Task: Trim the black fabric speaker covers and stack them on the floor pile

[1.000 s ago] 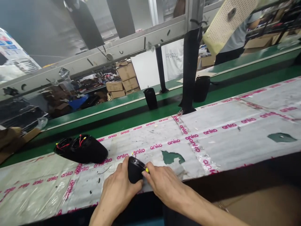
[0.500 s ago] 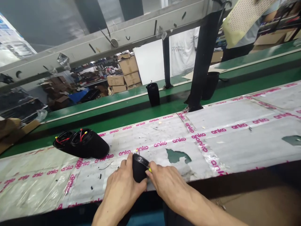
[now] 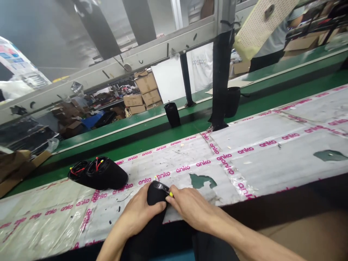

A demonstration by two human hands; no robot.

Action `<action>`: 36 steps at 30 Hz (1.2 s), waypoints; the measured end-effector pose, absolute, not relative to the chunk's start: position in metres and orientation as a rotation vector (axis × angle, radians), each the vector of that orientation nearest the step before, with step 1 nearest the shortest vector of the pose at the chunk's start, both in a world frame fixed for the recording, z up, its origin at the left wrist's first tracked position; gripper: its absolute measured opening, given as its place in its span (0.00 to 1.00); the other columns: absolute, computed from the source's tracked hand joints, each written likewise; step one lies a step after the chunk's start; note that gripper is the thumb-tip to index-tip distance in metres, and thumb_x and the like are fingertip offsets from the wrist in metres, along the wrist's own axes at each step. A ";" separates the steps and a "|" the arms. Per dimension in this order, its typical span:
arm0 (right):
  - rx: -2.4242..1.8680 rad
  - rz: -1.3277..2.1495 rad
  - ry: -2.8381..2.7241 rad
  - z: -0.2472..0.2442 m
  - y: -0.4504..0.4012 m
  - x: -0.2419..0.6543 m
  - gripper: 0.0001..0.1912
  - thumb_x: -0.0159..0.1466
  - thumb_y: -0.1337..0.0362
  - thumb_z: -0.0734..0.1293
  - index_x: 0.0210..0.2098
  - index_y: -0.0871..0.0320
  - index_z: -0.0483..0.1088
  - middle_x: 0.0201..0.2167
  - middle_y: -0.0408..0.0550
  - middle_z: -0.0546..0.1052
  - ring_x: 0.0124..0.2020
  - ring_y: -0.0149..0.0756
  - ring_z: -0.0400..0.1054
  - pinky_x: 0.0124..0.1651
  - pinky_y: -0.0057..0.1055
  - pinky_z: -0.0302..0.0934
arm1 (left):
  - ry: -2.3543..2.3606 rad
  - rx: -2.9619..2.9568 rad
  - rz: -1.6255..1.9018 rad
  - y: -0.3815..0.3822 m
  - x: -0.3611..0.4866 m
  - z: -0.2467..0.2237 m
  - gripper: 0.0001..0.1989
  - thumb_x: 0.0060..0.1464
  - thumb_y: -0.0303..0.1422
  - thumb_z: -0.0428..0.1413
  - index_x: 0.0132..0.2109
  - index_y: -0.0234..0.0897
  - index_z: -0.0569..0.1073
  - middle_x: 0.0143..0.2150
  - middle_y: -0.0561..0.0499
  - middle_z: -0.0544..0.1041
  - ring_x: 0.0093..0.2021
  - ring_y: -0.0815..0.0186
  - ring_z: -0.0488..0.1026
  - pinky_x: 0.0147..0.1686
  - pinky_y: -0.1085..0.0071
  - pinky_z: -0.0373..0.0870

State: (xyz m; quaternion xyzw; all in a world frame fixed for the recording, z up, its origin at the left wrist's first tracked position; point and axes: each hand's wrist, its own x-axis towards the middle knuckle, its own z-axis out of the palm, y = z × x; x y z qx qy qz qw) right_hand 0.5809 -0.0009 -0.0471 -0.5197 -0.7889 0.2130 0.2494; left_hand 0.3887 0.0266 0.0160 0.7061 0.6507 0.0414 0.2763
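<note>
At the near edge of the white-sheeted counter [image 3: 261, 161], I am looking from afar at a black housing [image 3: 155, 195]. Its side is showing a matt, cloth-like black and is rounding like a small barrel. Its oval top face [image 3: 160, 186] is slanting and looking glossier, catching some light along the rim. A few thin wires [image 3: 156, 177] with tiny yellowish and pinkish ends are sticking up from the far side of that top. Its lower part is blending into the darkness below, so I cannot tell where its base is resting.

My left hand [image 3: 141, 210] is clamping the body from the left, fingers wrapping the far side and thumb lying across the near side. My right hand [image 3: 190, 206] is pinching a small yellow piece [image 3: 171, 194] just beside the right end of the rim; I cannot tell whether it is a tool or a wire end. The housing is thus sitting between the hands. Well apart to the left, two more black housings [image 3: 112, 175] are leaning close together.
</note>
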 end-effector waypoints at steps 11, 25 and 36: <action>-1.460 0.551 -2.171 -0.051 -0.005 0.591 0.11 0.74 0.58 0.53 0.39 0.55 0.61 0.27 0.44 0.76 0.27 0.39 0.72 0.27 0.33 0.40 | 2.088 2.194 -0.084 0.007 0.426 0.012 0.36 0.50 0.41 0.55 0.65 0.37 0.58 0.56 0.41 0.74 0.54 0.48 0.73 0.49 0.59 0.66; -1.508 0.288 -2.253 -0.057 -0.011 0.578 0.08 0.73 0.62 0.56 0.39 0.57 0.62 0.22 0.42 0.73 0.23 0.40 0.72 0.25 0.35 0.43 | 2.094 2.231 -0.149 0.006 0.426 0.005 0.37 0.53 0.43 0.53 0.66 0.34 0.56 0.54 0.38 0.74 0.46 0.48 0.76 0.41 0.60 0.66; -1.547 0.156 -2.345 -0.053 -0.015 0.584 0.08 0.73 0.63 0.56 0.44 0.58 0.64 0.25 0.45 0.74 0.25 0.42 0.71 0.27 0.36 0.47 | 2.048 2.303 -0.205 0.005 0.429 0.006 0.38 0.55 0.43 0.51 0.68 0.29 0.53 0.54 0.34 0.73 0.44 0.46 0.77 0.39 0.58 0.69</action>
